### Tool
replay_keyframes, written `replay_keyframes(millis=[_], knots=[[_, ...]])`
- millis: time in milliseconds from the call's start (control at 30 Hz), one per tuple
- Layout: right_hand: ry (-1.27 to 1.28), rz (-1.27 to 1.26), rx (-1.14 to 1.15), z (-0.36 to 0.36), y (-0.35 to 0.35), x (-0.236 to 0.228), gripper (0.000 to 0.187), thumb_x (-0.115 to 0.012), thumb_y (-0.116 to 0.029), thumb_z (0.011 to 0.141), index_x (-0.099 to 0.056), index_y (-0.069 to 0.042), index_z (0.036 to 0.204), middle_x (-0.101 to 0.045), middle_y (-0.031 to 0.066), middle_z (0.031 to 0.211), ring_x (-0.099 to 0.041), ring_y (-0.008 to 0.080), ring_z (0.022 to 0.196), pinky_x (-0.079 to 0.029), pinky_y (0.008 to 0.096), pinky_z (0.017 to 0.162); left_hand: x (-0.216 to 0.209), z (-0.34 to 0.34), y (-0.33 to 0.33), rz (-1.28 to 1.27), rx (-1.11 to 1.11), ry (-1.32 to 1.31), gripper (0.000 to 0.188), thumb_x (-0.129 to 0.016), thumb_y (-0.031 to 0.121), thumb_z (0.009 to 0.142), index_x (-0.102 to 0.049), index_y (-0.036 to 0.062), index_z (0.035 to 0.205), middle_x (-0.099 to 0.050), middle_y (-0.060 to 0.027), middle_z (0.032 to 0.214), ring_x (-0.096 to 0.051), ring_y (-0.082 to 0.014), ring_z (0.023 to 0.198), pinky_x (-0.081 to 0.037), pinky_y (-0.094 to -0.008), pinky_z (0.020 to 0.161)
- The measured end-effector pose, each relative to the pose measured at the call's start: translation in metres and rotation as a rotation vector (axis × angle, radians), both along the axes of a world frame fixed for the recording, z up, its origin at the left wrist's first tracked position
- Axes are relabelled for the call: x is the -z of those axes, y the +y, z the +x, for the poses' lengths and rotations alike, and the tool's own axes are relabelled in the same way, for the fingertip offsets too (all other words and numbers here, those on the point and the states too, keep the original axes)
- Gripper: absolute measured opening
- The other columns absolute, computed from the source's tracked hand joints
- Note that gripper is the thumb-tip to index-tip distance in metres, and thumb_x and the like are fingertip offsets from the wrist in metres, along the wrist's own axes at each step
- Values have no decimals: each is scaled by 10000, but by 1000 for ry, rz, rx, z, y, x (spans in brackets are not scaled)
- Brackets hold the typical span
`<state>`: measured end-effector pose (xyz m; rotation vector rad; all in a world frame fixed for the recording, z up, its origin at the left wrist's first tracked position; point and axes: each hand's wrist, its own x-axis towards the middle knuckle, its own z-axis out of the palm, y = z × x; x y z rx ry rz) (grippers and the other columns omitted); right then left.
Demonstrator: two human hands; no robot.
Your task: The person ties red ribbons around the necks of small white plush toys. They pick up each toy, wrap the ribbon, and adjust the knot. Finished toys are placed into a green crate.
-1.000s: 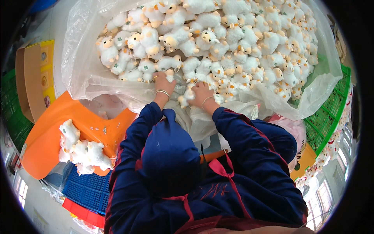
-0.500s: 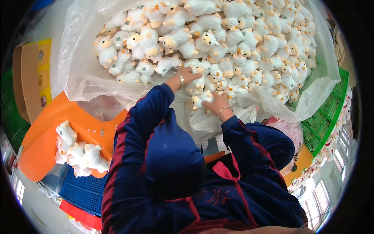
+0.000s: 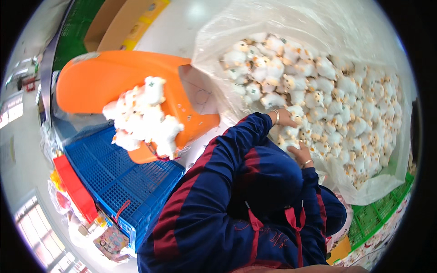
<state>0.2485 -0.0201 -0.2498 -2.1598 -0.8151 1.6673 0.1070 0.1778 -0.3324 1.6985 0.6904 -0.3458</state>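
Note:
A large heap of small white plush toys [image 3: 334, 108] with cream and orange patches fills a clear plastic bag [image 3: 364, 27]. My left hand [image 3: 286, 117], wearing a bracelet, grips a white plush toy [image 3: 297, 112] at the heap's near edge; its fingertips are partly lost among the fur. Just below it, my right hand [image 3: 301, 154], also with a bracelet, is closed around another plush toy [image 3: 287, 144]. Both toys sit close together, against the others.
An orange plastic chair [image 3: 86, 82] at the left bears several more plush toys [image 3: 145, 116]. Below it stands a blue crate [image 3: 132, 175], with a red box [image 3: 75, 189] beside it. A green crate [image 3: 378, 214] lies under the bag at right. A cardboard box [image 3: 107, 22] stands far left.
The view has swung to the left, so the heap and my hands appear farther right and the orange chair shows more fully. Both hands remain at the heap's near edge.

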Motion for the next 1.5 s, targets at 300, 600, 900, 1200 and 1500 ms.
replay_keyframes(millis=[300,600,900,1200,1500], knots=[[98,456,138,35,64,-117,466,-732,-198,871,-617,-30,1291,-695,48,1132,-665,179,1003,-527,335,900,-228,-111,39,-71,-853,-574,478,-822,404,794,-730,-12,1010,-721,-84,918,-631,-118,818,-510,-300,707],[152,888,-572,-169,216,-347,725,-850,-200,725,-559,25,1350,-590,120,1328,-605,225,1212,-504,347,1003,-385,-424,-19,533,-1308,-318,402,-767,330,855,-735,4,1088,-670,-84,958,-645,-187,911,-521,-356,766],[-394,1136,-1411,-424,235,-295,562,-865,-304,643,-718,-169,1168,-462,182,1451,-420,389,1358,-353,567,1085,-356,-539,24,816,-1184,310,645,-771,536,776,-732,1,1133,-656,-260,1138,-622,-391,1115,-511,-450,968],[-374,1215,-1317,-425,218,-278,656,-855,-285,677,-657,-178,1293,-391,172,1533,-319,407,1439,-322,609,1118,-309,-538,31,987,-1120,108,483,-782,396,820,-739,49,1154,-641,-233,1282,-548,-387,1275,-428,-447,1087],[-246,1141,-847,-249,251,-295,442,-790,-245,871,-653,-100,1266,-606,102,1367,-560,279,1280,-448,426,1078,-364,-499,-19,959,-1422,-337,211,-676,122,965,-698,-19,1121,-722,-166,1153,-672,-248,1120,-514,-334,958]])
